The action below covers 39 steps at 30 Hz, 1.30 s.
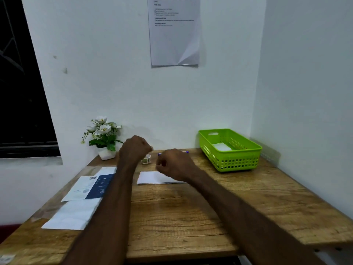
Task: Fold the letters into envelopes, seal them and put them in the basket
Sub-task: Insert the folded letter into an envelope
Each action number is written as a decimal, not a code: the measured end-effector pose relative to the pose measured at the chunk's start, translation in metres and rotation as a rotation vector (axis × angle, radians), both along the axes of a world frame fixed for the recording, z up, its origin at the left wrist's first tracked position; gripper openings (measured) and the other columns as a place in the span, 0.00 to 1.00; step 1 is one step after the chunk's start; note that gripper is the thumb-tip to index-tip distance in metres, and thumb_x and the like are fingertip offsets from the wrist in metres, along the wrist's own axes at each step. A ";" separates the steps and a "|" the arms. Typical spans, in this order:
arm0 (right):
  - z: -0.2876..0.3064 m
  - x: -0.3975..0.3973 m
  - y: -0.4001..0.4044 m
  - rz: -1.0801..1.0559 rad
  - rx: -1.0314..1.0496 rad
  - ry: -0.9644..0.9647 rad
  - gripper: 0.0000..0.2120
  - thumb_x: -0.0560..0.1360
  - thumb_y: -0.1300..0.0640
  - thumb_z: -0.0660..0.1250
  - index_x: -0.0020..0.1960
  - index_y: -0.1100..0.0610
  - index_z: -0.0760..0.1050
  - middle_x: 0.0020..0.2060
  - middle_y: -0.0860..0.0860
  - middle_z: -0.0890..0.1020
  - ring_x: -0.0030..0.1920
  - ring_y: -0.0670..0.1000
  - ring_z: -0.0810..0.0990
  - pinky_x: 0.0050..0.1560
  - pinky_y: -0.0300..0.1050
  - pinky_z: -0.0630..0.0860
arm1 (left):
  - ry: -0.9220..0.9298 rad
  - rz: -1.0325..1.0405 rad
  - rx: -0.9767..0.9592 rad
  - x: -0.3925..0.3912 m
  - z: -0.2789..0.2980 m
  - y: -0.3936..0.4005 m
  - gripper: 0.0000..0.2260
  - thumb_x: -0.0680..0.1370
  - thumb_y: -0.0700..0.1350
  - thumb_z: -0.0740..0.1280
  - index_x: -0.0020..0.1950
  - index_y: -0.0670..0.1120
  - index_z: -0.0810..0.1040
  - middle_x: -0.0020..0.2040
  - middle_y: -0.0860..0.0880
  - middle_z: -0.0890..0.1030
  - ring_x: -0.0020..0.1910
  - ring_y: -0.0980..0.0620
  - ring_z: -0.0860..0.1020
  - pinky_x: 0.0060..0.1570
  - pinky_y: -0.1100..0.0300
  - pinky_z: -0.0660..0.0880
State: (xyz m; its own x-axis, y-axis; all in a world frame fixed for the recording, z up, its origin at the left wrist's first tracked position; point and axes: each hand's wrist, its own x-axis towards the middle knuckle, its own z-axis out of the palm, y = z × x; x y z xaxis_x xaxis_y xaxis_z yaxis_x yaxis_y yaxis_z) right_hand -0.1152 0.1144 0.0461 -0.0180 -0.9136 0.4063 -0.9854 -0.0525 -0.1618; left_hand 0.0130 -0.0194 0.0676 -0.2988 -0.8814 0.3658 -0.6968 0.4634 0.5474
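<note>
Both hands are raised over the wooden counter. The left hand is clenched, something small and pale at its fingertips; the right hand curls loosely, and I cannot tell whether it grasps anything. A white envelope lies just beneath the right hand. Right of it stands the green basket with white paper inside; left of the left forearm lie printed letters.

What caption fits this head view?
Both hands, left and right, hover curled above a white envelope beside the green basket.
</note>
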 end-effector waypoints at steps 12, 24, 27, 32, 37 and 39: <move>-0.026 0.118 0.028 0.607 0.150 -0.061 0.20 0.77 0.41 0.71 0.62 0.53 0.82 0.63 0.51 0.80 0.65 0.51 0.71 0.56 0.55 0.76 | -0.345 -0.038 -0.380 0.118 0.002 -0.043 0.04 0.77 0.55 0.71 0.47 0.57 0.84 0.46 0.55 0.84 0.49 0.50 0.80 0.42 0.55 0.75; -0.031 0.151 0.020 0.629 0.075 -0.045 0.13 0.76 0.50 0.73 0.50 0.60 0.85 0.56 0.55 0.82 0.57 0.54 0.76 0.49 0.49 0.75 | -0.376 -0.086 -0.339 0.132 -0.024 -0.058 0.08 0.77 0.58 0.70 0.44 0.57 0.84 0.45 0.56 0.83 0.43 0.54 0.78 0.40 0.55 0.76; -0.028 0.160 0.022 0.624 0.091 -0.058 0.10 0.76 0.54 0.74 0.49 0.62 0.84 0.55 0.56 0.82 0.56 0.55 0.75 0.50 0.52 0.76 | -0.359 -0.088 -0.326 0.136 -0.023 -0.061 0.07 0.78 0.57 0.70 0.45 0.56 0.84 0.46 0.55 0.83 0.43 0.54 0.78 0.41 0.54 0.76; -0.027 0.163 0.032 0.603 0.112 -0.089 0.11 0.77 0.54 0.72 0.52 0.62 0.82 0.52 0.57 0.80 0.52 0.54 0.73 0.45 0.50 0.74 | -0.317 -0.079 -0.300 0.143 -0.018 -0.062 0.09 0.79 0.55 0.69 0.46 0.53 0.86 0.44 0.52 0.83 0.43 0.51 0.79 0.42 0.54 0.76; -0.020 0.154 0.044 0.545 0.142 -0.284 0.11 0.79 0.51 0.69 0.55 0.59 0.78 0.53 0.55 0.81 0.53 0.53 0.76 0.50 0.53 0.77 | -0.248 -0.079 -0.250 0.157 -0.013 -0.064 0.10 0.78 0.58 0.69 0.42 0.56 0.85 0.41 0.54 0.83 0.43 0.51 0.80 0.44 0.53 0.77; -0.016 0.150 0.048 0.516 0.141 -0.412 0.11 0.81 0.51 0.65 0.58 0.58 0.76 0.53 0.56 0.82 0.53 0.55 0.79 0.51 0.56 0.80 | -0.229 -0.077 -0.240 0.161 -0.010 -0.063 0.11 0.78 0.59 0.69 0.42 0.56 0.85 0.41 0.54 0.83 0.44 0.50 0.80 0.45 0.53 0.78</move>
